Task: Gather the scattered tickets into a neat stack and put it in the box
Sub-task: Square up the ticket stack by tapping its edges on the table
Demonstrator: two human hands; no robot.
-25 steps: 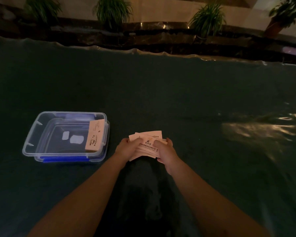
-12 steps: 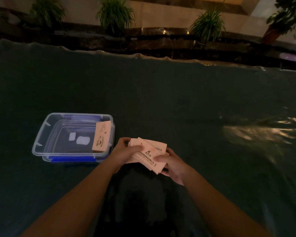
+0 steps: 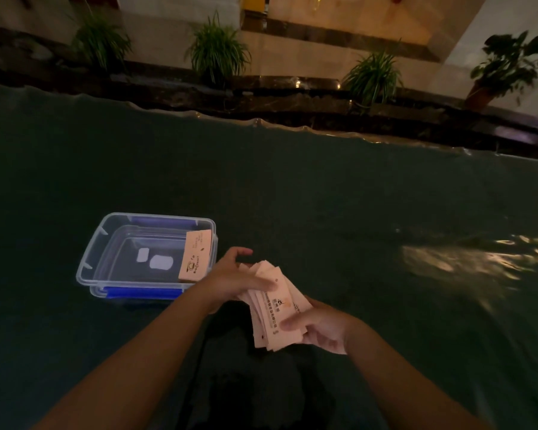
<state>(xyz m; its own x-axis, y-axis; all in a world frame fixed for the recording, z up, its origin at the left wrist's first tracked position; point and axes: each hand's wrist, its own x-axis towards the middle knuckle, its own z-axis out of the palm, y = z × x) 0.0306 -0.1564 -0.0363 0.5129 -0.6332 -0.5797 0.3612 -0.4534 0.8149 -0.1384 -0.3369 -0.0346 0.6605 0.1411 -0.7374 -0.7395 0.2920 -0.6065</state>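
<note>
I am looking down over a dark green cloth-covered table [image 3: 323, 197] in dim light. Both hands are gripping a loose, uneven stack of pale pink paper tickets [image 3: 275, 308], holding it just above the cloth near the table's near edge. The left hand [image 3: 233, 279] is closing on the far end of the stack, thumb pressing on the top ticket and fingers curling behind, with the forefinger lifting free above. The right hand [image 3: 319, 328] is pinching the near right corner, thumb on top and fingers wrapping underneath. The tickets are fanning out slightly, their edges not lining up, and the stack is running diagonally from the left hand down towards the right.

Just left of the left hand, a clear rectangular plastic box with blue clips [image 3: 97, 259] is sitting on the cloth. A single pale pink ticket with a dark printed logo [image 3: 195, 255] is leaning against the box's right inner wall, tilted. Two white labels are showing on the box floor.

Beyond the table's far edge, potted green plants [image 3: 216, 54] are standing along a dark ledge.
</note>
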